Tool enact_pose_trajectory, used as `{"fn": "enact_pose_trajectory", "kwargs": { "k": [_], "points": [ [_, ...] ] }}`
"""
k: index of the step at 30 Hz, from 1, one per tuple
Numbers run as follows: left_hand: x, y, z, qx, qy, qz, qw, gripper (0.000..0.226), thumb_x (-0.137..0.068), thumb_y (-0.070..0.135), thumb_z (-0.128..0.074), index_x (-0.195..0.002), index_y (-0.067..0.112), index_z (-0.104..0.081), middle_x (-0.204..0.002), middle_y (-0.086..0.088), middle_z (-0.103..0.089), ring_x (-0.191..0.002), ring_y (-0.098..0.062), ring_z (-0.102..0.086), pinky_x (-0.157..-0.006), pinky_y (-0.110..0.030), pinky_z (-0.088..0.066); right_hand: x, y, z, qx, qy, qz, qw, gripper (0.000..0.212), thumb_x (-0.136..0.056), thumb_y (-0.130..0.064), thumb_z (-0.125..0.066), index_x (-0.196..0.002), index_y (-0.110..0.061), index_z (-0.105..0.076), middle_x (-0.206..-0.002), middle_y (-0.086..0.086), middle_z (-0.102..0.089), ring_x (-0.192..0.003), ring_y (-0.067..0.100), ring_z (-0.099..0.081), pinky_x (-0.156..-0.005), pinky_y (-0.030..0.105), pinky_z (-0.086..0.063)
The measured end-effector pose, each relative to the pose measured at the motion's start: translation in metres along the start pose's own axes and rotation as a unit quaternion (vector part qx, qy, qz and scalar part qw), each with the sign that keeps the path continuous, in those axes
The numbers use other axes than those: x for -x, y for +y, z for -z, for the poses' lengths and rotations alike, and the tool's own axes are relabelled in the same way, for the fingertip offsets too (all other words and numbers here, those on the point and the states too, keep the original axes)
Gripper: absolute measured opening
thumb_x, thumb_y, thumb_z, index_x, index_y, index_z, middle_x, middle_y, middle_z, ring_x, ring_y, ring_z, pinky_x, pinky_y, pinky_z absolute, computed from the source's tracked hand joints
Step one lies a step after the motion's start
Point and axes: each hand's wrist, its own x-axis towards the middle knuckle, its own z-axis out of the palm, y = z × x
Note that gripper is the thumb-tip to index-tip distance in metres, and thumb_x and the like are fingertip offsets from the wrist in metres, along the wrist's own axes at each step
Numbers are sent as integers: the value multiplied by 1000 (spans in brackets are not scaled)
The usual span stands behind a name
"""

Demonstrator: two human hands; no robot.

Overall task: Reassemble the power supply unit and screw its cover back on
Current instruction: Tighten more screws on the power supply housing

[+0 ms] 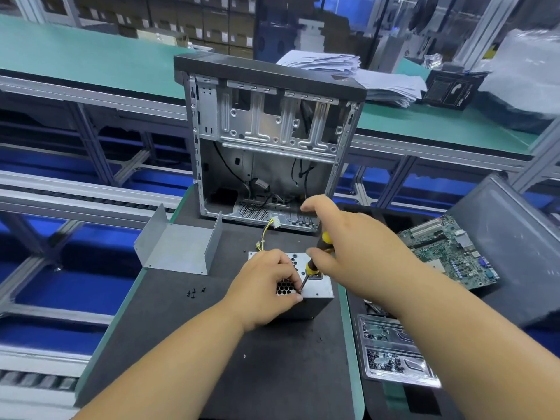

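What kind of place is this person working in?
Most likely a computer assembly or repair line in a factory: an opened computer case stands on the bench, a bare motherboard lies to the right, and long green-topped worktables run behind.

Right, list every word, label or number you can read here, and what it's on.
None can be read with confidence.
Black box on the far bench: white printing, blurred and at an angle.
Stack of papers: too blurred.
Motherboard: markings too small.
Power supply unit: no label showing.
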Motion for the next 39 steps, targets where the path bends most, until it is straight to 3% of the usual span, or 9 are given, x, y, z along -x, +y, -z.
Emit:
{"fn": "enact_pose_trajectory", "kwargs": {
  "k": [4, 9, 12, 16, 21, 26, 30, 34, 39],
  "points": [
    [0, -1, 0, 1, 1, -4, 1000, 15, -73, 39, -77, -80, 40, -64, -99, 19, -52, -99, -4, -44, -88, -24, -40, 3, -3, -6, 126, 8, -27, 992, 32, -94, -51, -43, -119, -31, -47, -67, -9, -49, -64, 18, -49, -50, 28, -29],
    [0, -1, 0, 3, 3, -5, 1000, 18, -72, 38, -76, -76, 44, -60, -97, 18, -52, -99, -4, -44, -88, -24, -41, 6, -6, -2, 13, 10, 4, 1000, 21, -86, -27, -51, -105, -24, -43, -83, -7, -51, -69, 19, -43, -59, 35, -18],
    [0, -1, 1, 3, 4, -7, 1000, 15, -73, 38, -77, -78, 41, -63, -97, 19, -52, -100, -4, -44, -88, -24, -40, 6, -5, 5, 4, -8, 39, 999, 15, -92, -31, -56, -99, -26, -44, -88, -11, -51, -78, 17, -44, -67, 31, -19],
    [0, -2, 0, 4, 4, -8, 1000, 14, -74, 37, -78, -80, 39, -65, -97, 18, -53, -100, -5, -45, -89, -24, -39, 6, -3, 5, 49, -30, 2, 998, 30, -92, -49, -55, -85, -25, -40, -68, -11, -43, -66, 16, -43, -56, 32, -27],
    [1, -2, -1, 0, 5, -8, 1000, 14, -74, 38, -77, -80, 41, -65, -98, 20, -51, -100, -3, -44, -88, -19, -37, 2, -5, -1, 163, -19, -113, 980, 51, -96, -60, -30, -63, -22, -36, -57, -5, -44, -50, 12, -37, -46, 25, -24],
    [1, -1, 0, 0, 1, -5, 1000, 13, -75, 37, -77, -81, 39, -66, -98, 19, -52, -100, -4, -45, -89, -23, -40, 9, -2, 9, -8, -59, -52, 997, 15, -89, -38, -51, -85, -28, -40, -75, -10, -47, -66, 11, -46, -52, 30, -29],
    [1, 0, 1, 2, 4, -9, 1000, 14, -75, 35, -77, -79, 41, -65, -97, 18, -53, -100, -4, -45, -90, -23, -39, 8, -4, 15, 60, -61, -39, 996, 31, -90, -53, -54, -79, -26, -42, -71, -9, -47, -70, 16, -48, -55, 32, -35],
    [3, 1, 0, -2, 5, -11, 1000, 13, -75, 37, -77, -81, 38, -66, -97, 19, -52, -99, -3, -45, -89, -23, -40, 4, -10, 2, 186, -24, -110, 976, 49, -97, -55, -33, -63, -21, -41, -59, -5, -44, -53, 17, -42, -46, 24, -24],
    [4, 3, 2, 0, 0, -7, 1000, 15, -75, 37, -76, -77, 43, -62, -98, 19, -52, -101, -5, -45, -90, -25, -41, 9, -11, -1, 55, -28, -95, 994, 24, -91, -46, -38, -81, -24, -44, -71, -6, -50, -65, 17, -48, -49, 29, -26]
  ]
}}
